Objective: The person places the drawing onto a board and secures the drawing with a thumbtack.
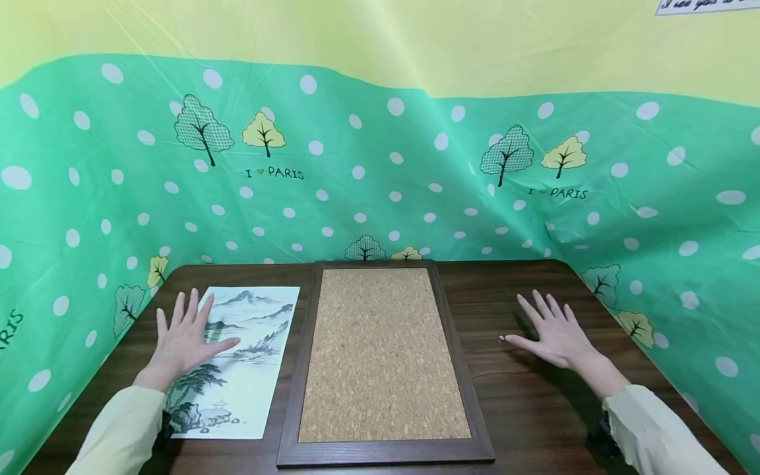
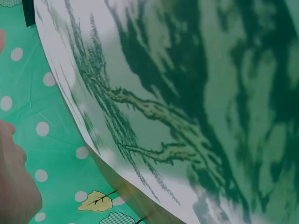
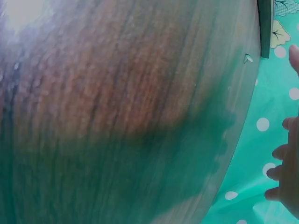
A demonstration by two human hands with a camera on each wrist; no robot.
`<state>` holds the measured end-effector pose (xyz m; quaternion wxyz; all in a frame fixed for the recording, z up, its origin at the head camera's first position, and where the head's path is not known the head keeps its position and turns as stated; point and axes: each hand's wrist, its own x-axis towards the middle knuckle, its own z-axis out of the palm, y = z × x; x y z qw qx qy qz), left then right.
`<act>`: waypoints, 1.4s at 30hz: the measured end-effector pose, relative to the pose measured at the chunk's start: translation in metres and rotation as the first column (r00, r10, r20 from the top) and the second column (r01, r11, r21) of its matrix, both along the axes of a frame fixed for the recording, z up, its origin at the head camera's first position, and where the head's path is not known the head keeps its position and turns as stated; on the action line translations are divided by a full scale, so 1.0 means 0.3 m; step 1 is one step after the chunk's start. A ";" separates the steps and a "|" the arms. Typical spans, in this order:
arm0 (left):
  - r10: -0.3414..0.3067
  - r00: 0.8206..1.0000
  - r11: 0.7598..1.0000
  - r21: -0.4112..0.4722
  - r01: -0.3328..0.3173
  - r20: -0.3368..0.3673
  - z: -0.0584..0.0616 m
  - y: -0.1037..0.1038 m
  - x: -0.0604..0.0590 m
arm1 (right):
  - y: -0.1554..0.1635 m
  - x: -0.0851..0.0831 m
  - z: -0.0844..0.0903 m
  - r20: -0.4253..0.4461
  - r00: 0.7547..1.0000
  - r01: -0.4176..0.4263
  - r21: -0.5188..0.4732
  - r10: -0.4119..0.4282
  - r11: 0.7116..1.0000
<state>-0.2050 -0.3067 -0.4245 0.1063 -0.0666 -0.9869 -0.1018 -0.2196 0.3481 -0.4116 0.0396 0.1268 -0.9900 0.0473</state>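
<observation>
rough cork board (image 1: 382, 353), glossy wood table (image 1: 522, 396)

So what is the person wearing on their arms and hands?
Both arms wear loose, pale yellow-cream long sleeves that end at the wrists. The left hand and right hand are bare, with no gloves. A dark strap or device shows under each sleeve near the wrist.

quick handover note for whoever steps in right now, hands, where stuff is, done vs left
Left hand: open, fingers spread, flat on the upper left part of the landscape print.
Right hand: open, fingers spread, over bare table right of the cork board; contact hard to tell. A small pin-like thing lies at its thumb tip.
Print lies flat on the table, left of the board, beside its frame.
Board lies centred, cork bare.
Done: things laid out.
Left: print is not on the cork; nothing gripped or pinned yet.
</observation>
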 end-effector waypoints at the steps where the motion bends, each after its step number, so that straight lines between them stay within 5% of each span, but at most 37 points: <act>1: 0.000 1.000 1.000 0.010 0.000 0.002 0.002 -0.001 0.000 | 0.001 0.001 0.003 0.010 1.000 -0.009 -0.021 0.009 1.000; 11: -0.037 0.999 0.994 0.106 0.041 -0.039 0.022 -0.013 0.008 | 0.018 0.006 0.001 0.024 0.998 -0.061 -0.181 0.066 0.982; 21: 0.004 1.000 0.984 0.178 -0.002 -0.013 0.039 -0.040 0.026 | 0.011 0.013 0.006 -0.002 0.998 -0.068 -0.258 0.070 0.964; 42: 0.099 0.965 0.947 0.276 -0.167 0.244 0.034 -0.110 0.049 | -0.043 0.008 -0.021 -0.020 0.997 -0.075 -0.447 0.074 0.891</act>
